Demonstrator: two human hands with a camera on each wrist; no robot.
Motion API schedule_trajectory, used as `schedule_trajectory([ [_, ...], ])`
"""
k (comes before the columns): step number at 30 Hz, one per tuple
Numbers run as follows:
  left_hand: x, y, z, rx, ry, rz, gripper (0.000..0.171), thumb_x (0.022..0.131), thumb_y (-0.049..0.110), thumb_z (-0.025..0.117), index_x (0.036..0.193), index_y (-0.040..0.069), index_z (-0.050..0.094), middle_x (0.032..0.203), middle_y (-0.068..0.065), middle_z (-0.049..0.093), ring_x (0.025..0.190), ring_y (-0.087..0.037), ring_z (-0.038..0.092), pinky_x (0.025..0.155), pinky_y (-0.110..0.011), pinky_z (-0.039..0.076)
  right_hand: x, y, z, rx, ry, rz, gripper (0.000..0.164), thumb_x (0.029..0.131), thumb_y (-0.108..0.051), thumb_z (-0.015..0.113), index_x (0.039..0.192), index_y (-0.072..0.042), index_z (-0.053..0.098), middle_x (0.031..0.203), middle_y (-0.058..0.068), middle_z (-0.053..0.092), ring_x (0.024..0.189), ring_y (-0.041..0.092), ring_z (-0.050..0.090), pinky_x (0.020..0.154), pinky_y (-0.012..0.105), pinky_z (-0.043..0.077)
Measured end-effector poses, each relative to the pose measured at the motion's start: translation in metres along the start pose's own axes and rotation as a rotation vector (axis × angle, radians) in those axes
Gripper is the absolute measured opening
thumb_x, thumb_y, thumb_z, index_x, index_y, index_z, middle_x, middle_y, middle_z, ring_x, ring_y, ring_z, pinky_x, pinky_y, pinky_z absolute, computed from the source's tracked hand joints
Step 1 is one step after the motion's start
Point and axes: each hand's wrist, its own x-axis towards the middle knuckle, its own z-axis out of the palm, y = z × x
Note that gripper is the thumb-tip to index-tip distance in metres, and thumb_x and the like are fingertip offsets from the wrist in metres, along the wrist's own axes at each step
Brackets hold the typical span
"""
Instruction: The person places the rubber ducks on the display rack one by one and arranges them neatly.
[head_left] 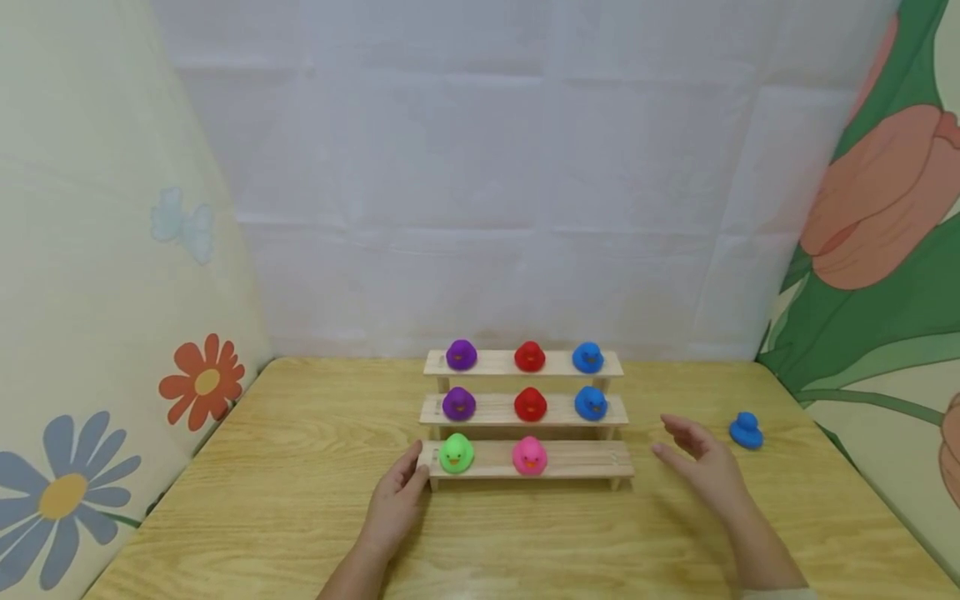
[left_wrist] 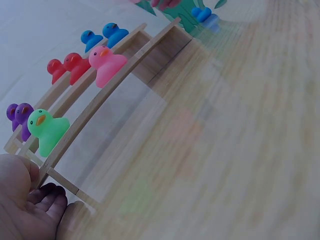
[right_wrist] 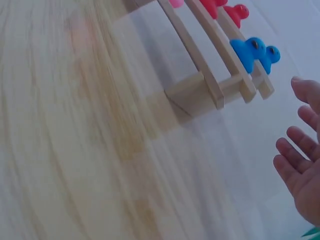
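Note:
A three-step wooden stand [head_left: 573, 460] bears rubber ducks. On its lowest step are a green duck [head_left: 456, 454] at the left and a pink duck [head_left: 530, 456] in the middle. The stand's lower left end is held between the thumb and fingers of my left hand [head_left: 393, 504]. Off the stand's right end, my right hand [head_left: 708, 475] hovers with fingers apart and nothing in it. A loose blue duck [head_left: 746, 431] sits on the table beyond that hand, to its right.
Both upper steps carry a purple duck [head_left: 459, 404], a red duck [head_left: 530, 404] and a blue duck [head_left: 591, 403] each, left to right. The wooden table [head_left: 315, 433] meets a white cloth [head_left: 480, 208] behind. Flower-printed panels [head_left: 202, 382] flank both sides.

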Motion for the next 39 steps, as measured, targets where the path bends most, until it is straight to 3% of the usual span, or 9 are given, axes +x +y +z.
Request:
schedule_trajectory([
  [2, 0.0, 0.0, 0.0, -0.01, -0.007, 0.007, 0.053, 0.103, 0.015, 0.045, 0.151, -0.002, 0.029, 0.158, -0.022, 0.028, 0.147, -0.038, 0.026, 0.121, -0.051, 0.025, 0.001, 0.006, -0.004, 0.005, 0.015, 0.004, 0.053, 0.095, -0.025, 0.066, 0.139, 0.0, 0.05, 0.142, 0.022, 0.053, 0.13, 0.035, 0.05, 0.099, 0.013, 0.048],
  [5, 0.0, -0.001, 0.0, -0.019, -0.019, 0.018, 0.053, 0.103, 0.013, 0.044, 0.151, -0.003, 0.028, 0.158, -0.023, 0.027, 0.147, -0.038, 0.025, 0.122, -0.05, 0.025, 0.002, 0.014, -0.01, 0.02, 0.036, 0.019, 0.055, 0.096, -0.027, 0.064, 0.141, -0.001, 0.048, 0.144, 0.021, 0.05, 0.126, 0.02, 0.051, 0.086, -0.002, 0.037],
  [9, 0.0, -0.002, 0.0, -0.02, -0.029, 0.028, 0.053, 0.103, 0.013, 0.044, 0.151, -0.004, 0.027, 0.158, -0.024, 0.026, 0.148, -0.038, 0.024, 0.122, -0.05, 0.024, 0.003, 0.024, -0.018, 0.024, 0.08, 0.04, 0.056, 0.097, -0.029, 0.062, 0.141, 0.001, 0.046, 0.143, 0.024, 0.048, 0.106, -0.015, 0.044, 0.08, -0.006, 0.035],
  [13, 0.0, -0.002, 0.001, -0.02, -0.027, 0.033, 0.053, 0.103, 0.012, 0.044, 0.151, -0.005, 0.027, 0.158, -0.024, 0.027, 0.147, -0.038, 0.025, 0.121, -0.049, 0.025, 0.006, 0.032, -0.028, 0.012, 0.116, 0.082, 0.058, 0.097, -0.03, 0.062, 0.142, 0.002, 0.045, 0.144, 0.025, 0.047, 0.095, -0.025, 0.034, 0.079, -0.007, 0.033],
  [17, 0.0, -0.001, 0.001, -0.013, -0.022, 0.038, 0.053, 0.103, 0.012, 0.044, 0.151, -0.005, 0.028, 0.158, -0.024, 0.027, 0.147, -0.038, 0.025, 0.121, -0.049, 0.025, 0.011, 0.038, -0.041, -0.01, 0.106, 0.158, 0.066, 0.097, -0.036, 0.06, 0.147, 0.001, 0.038, 0.149, 0.026, 0.039, 0.122, 0.011, 0.051, 0.089, 0.004, 0.04],
  [20, -0.001, 0.0, 0.001, -0.013, -0.021, 0.035, 0.053, 0.103, 0.012, 0.044, 0.151, -0.004, 0.028, 0.158, -0.024, 0.027, 0.147, -0.038, 0.025, 0.121, -0.05, 0.025, 0.016, 0.043, -0.05, -0.034, 0.11, 0.2, 0.069, 0.098, -0.039, 0.058, 0.149, 0.001, 0.033, 0.15, 0.029, 0.035, 0.137, 0.043, 0.038, 0.099, 0.025, 0.047],
  [23, -0.001, 0.0, 0.001, -0.018, -0.016, 0.031, 0.052, 0.103, 0.012, 0.044, 0.151, -0.004, 0.028, 0.158, -0.024, 0.028, 0.147, -0.038, 0.025, 0.121, -0.05, 0.025, 0.021, 0.047, -0.055, -0.037, 0.153, 0.216, 0.069, 0.098, -0.036, 0.058, 0.149, 0.002, 0.033, 0.151, 0.032, 0.033, 0.138, 0.047, 0.035, 0.106, 0.045, 0.046],
  [25, -0.001, 0.001, 0.001, -0.019, -0.013, 0.029, 0.052, 0.103, 0.011, 0.044, 0.15, -0.004, 0.028, 0.157, -0.024, 0.028, 0.147, -0.038, 0.025, 0.121, -0.049, 0.025, 0.023, 0.049, -0.057, -0.017, 0.172, 0.233, 0.07, 0.098, -0.035, 0.057, 0.15, 0.002, 0.03, 0.154, 0.033, 0.027, 0.141, 0.05, 0.029, 0.112, 0.061, 0.036],
  [39, -0.002, 0.001, 0.001, -0.002, -0.002, 0.041, 0.052, 0.103, 0.013, 0.044, 0.15, -0.004, 0.03, 0.157, -0.024, 0.029, 0.147, -0.039, 0.027, 0.12, -0.05, 0.026, 0.036, 0.065, -0.055, -0.049, 0.223, 0.295, 0.076, 0.097, -0.035, 0.058, 0.152, 0.004, 0.022, 0.157, 0.035, 0.011, 0.142, 0.054, 0.019, 0.117, 0.064, 0.025],
])
